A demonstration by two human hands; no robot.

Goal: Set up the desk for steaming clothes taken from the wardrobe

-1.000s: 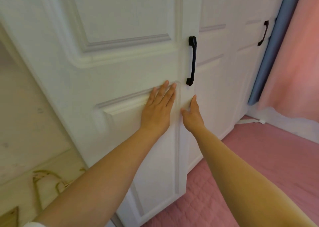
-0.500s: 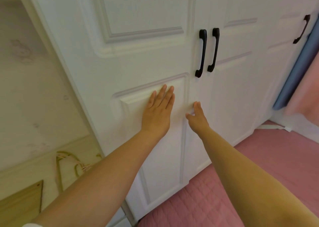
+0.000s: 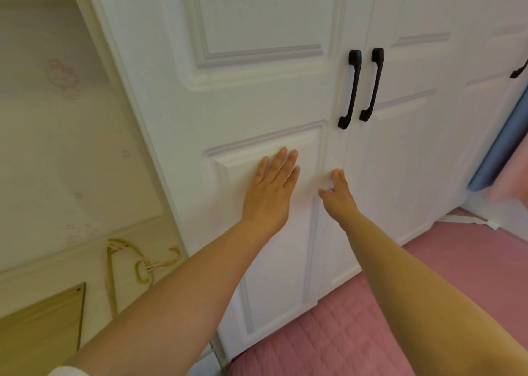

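I see left hand (image 3: 270,192) flat on wardrobe door (image 3: 257,104) lower panel, frame centre, grip apart. Right hand (image 3: 340,195) fingertips at door edge, grip relaxed apart.

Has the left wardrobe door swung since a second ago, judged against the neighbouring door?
Yes. The left wardrobe door has swung shut: its black handle now sits beside the neighbouring door's handle, pushed by the left hand.
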